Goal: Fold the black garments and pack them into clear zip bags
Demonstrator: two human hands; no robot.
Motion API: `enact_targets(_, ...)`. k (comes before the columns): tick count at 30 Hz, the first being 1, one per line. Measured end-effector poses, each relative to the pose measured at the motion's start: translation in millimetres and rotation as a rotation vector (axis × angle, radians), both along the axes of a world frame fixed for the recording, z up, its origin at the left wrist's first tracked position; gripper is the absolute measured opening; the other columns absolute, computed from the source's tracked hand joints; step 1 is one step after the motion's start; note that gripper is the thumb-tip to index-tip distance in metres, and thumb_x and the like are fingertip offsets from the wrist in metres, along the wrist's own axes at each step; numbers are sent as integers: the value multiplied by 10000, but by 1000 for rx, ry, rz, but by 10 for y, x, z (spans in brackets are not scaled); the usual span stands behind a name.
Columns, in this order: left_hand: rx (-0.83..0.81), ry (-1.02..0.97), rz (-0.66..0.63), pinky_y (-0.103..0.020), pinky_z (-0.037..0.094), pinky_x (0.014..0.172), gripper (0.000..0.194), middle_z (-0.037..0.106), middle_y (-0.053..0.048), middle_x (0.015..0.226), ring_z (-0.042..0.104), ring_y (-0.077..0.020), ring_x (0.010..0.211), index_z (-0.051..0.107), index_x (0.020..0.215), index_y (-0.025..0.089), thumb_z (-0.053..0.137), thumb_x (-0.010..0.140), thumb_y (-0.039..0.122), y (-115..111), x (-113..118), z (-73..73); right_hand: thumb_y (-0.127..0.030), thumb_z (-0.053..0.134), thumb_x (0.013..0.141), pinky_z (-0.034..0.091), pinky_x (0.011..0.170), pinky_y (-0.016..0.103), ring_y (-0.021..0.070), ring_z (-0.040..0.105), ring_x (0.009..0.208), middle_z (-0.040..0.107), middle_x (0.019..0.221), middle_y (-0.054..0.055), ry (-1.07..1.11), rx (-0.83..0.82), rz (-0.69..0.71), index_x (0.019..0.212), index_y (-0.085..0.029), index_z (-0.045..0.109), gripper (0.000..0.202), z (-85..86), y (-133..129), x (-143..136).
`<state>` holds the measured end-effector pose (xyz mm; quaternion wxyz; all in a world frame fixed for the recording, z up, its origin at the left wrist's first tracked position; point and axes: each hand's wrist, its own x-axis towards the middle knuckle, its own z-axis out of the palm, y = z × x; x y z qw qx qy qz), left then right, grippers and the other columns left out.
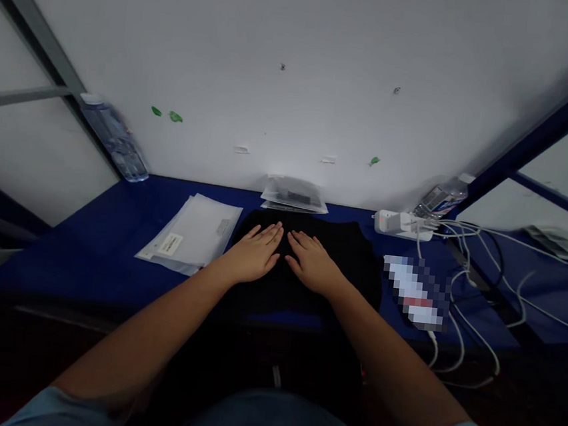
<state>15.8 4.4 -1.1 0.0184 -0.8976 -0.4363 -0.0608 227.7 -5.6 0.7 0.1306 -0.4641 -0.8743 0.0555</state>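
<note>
A black piece of cloth, perhaps a garment [305, 302], lies spread on the blue table in front of me. My left hand [256, 254] rests flat on it, palm down, fingers stretched out. Close beside it, my right hand [312, 262] also presses flat on the cloth with its fingers extended. The two hands are a little apart and neither holds anything. Left of the cloth lie frosted plastic bags [197, 228] with a white label. Behind the cloth, against the wall, sit more clear bags [296, 195] with something dark showing in them.
On the blue table [105, 243], a water bottle [115, 140] leans at the back left. At the right are another bottle [443, 196], a white power strip [403, 224], a blurred-out flat device [414, 292] and tangled white cables [474, 325]. A white wall [323, 123] closes the back.
</note>
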Motion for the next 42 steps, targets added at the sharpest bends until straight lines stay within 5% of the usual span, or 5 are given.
enact_targets(18,-47,-39,83,-445,249,1243,645,315,-219,1624,271,-282,1530,303,1545,12,332,1024,390,-68,32,157,-540,464,989,211,1232,562,305,230,1543,313,1646,147,33,19,20,1593,-169,300,727,78,-45,39)
enact_targets(24,-8,-81,318,-453,311,1216,613,377,-222,1593,350,-318,1493,414,1493,36,348,1026,427,-77,-397,268,-620,611,889,193,1231,585,320,205,1549,259,1667,143,32,46,139,1605,-213,267,892,95,-55,24)
enact_targets(30,-73,29,578,-469,366,1183,542,457,-246,1531,405,-351,1459,518,1409,64,417,996,400,-80,-892,178,-526,697,853,208,1231,576,329,246,1535,304,1651,141,11,9,146,1592,-229,310,885,62,-34,-4)
enact_targets(42,-27,125,599,-460,421,1134,496,518,-253,1474,455,-349,1425,535,1362,79,440,963,358,-77,-801,149,-420,763,797,231,1222,569,315,313,1511,361,1624,146,65,-9,139,1574,-249,347,898,54,-17,7)
